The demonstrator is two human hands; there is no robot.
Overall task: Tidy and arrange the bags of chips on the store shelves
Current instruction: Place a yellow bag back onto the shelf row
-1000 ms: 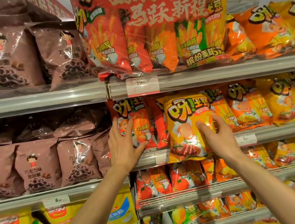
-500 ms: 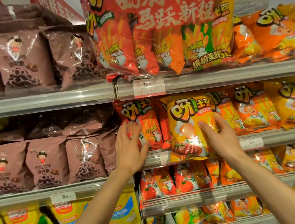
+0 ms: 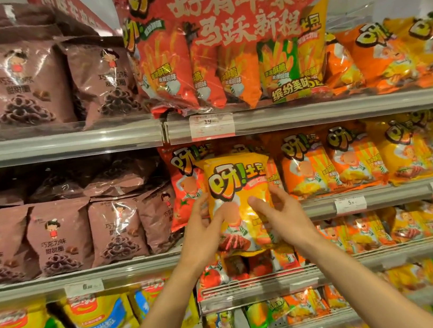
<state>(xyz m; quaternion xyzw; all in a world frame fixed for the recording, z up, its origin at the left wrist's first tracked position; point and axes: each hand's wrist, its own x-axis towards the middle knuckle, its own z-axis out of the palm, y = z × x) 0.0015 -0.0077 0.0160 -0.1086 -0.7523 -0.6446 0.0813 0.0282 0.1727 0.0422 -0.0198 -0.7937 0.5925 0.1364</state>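
Observation:
A yellow chip bag (image 3: 237, 188) is held upright in front of the middle shelf (image 3: 397, 192). My left hand (image 3: 203, 235) grips its left edge and my right hand (image 3: 284, 218) grips its right edge, thumbs on the front. Behind it stands a red chip bag (image 3: 185, 185) at the left end of the row. Orange chip bags (image 3: 329, 164) and more yellow ones stand to the right on the same shelf. The held bag hides the bags directly behind it.
A big red multipack (image 3: 228, 39) sits on the top shelf (image 3: 341, 108) above a price tag (image 3: 211, 125). Brown snack bags (image 3: 61, 238) fill the left section. Lower shelves hold small chip bags (image 3: 358, 230) and yellow-blue bags (image 3: 104, 324).
My left hand left the red bag and closed on the yellow bag's left edge. The yellow bag has come off the shelf edge, now held by both hands.

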